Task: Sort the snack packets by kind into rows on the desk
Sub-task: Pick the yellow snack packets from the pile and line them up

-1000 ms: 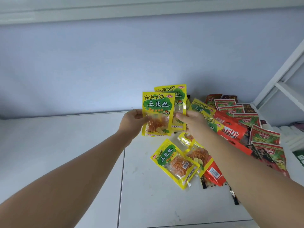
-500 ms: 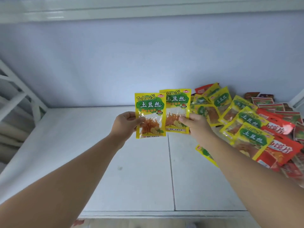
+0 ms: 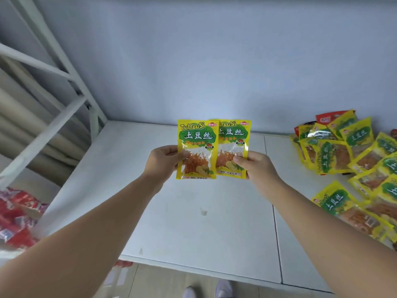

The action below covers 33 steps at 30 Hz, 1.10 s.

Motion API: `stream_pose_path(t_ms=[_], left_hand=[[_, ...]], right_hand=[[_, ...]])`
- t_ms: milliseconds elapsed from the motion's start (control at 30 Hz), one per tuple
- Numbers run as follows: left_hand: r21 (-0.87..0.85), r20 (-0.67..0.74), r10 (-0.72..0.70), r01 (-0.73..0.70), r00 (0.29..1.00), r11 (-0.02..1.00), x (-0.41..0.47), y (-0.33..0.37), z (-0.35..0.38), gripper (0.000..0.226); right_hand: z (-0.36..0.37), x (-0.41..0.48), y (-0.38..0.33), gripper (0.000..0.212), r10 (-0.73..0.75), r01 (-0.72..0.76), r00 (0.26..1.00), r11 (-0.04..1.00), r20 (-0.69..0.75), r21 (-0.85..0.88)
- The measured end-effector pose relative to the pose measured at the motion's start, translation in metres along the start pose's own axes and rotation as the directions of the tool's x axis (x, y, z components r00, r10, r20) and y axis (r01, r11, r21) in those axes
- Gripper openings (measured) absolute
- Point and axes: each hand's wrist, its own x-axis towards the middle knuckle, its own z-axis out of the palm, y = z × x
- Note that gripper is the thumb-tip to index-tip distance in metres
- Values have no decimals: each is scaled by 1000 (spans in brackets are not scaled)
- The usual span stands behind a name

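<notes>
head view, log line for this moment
left hand: grips front packet | right hand: grips rear packet | both yellow, over desk | packet pile: right

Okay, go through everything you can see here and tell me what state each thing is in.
left TuDouSi packet: upright, gripped by left hand, overlapping the right one
right TuDouSi packet: upright, gripped by right hand
yellow packet pile: unsorted, overlapping, lying on desk
red packets: blurred, state unclear

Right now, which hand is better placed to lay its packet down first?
Probably left: the left hand pinches the front packet, which overlaps the other packet in the right hand, over bare desk.
</notes>
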Motion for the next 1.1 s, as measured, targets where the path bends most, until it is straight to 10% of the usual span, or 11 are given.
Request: stream_pose_path(t_ms=[433,1100], left_hand=[[-48,-157,-26,19,987,999,28,3,-78,4],[34,-112,-73,78,991,996,201,-32,-264,6]], right_hand=[[85,54,-24,5,43,-32,985,997,168,-67],[313,113,-42,6,128,-126,991,990,27,-68]])
